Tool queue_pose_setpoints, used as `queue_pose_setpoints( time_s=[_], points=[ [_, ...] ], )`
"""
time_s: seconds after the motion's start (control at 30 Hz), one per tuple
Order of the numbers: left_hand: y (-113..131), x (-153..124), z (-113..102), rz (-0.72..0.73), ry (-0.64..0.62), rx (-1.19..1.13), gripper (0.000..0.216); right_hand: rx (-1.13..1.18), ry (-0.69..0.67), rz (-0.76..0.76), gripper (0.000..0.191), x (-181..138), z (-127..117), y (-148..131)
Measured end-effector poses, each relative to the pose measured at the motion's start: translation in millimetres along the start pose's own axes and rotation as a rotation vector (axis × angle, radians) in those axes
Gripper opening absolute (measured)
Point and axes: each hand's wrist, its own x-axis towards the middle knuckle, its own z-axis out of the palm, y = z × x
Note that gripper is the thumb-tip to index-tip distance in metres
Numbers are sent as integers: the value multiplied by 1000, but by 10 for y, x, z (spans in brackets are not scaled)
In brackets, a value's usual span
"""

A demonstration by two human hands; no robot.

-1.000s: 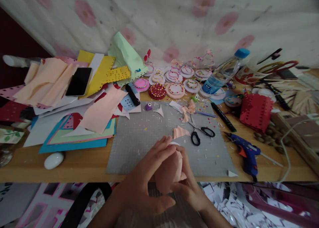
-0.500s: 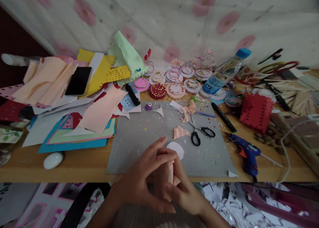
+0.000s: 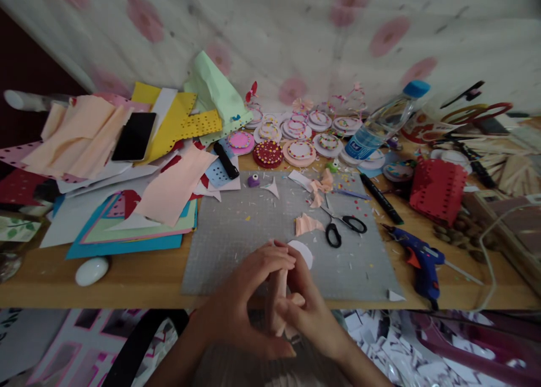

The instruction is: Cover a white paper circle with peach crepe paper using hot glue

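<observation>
Close to the table's front edge, my left hand (image 3: pixel 238 299) and my right hand (image 3: pixel 311 315) meet around a folded piece of peach crepe paper (image 3: pixel 277 297). My right thumb and fingers pinch it from the side. The left fingers curl over its top edge, with the left thumb curved below. Part of the paper is hidden by the fingers. Just beyond them a white paper disc (image 3: pixel 301 254) lies on the grey cutting mat (image 3: pixel 236 229). A peach crepe scrap (image 3: pixel 308 224) and black-handled scissors (image 3: pixel 333 235) rest farther right.
Decorated paper discs (image 3: pixel 268 154) and a water bottle (image 3: pixel 372 130) stand at the back. A blue glue gun (image 3: pixel 425 263) and a marker (image 3: pixel 381 200) lie right. Coloured paper sheets (image 3: pixel 127 246), a phone (image 3: pixel 134 137) and a white egg-shaped object (image 3: pixel 92 271) are left.
My left fingers have come down and closed over the paper's top edge, where they were more spread before. The paper has turned narrower between my hands.
</observation>
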Motion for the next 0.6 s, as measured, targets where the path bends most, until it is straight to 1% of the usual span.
queue_pose_setpoints(
  time_s=[0.1,0.2,0.3,0.43,0.53,0.6],
  points=[
    [75,1,1,-94,-4,-104,66,-1,46,37,80,22,-10,-26],
    [127,24,10,-144,37,-76,70,-6,60,63,79,41,-21,-36],
    [133,49,24,-149,65,-45,71,-58,92,66,75,57,-34,-16],
    [69,31,31,-176,87,-114,68,-77,101,81,64,79,-65,6],
    [-29,-24,14,-229,154,-252,59,31,101,129,57,92,-110,-13],
    [-105,-60,-8,-244,217,-360,50,129,107,150,59,98,-145,-29]
  ],
)
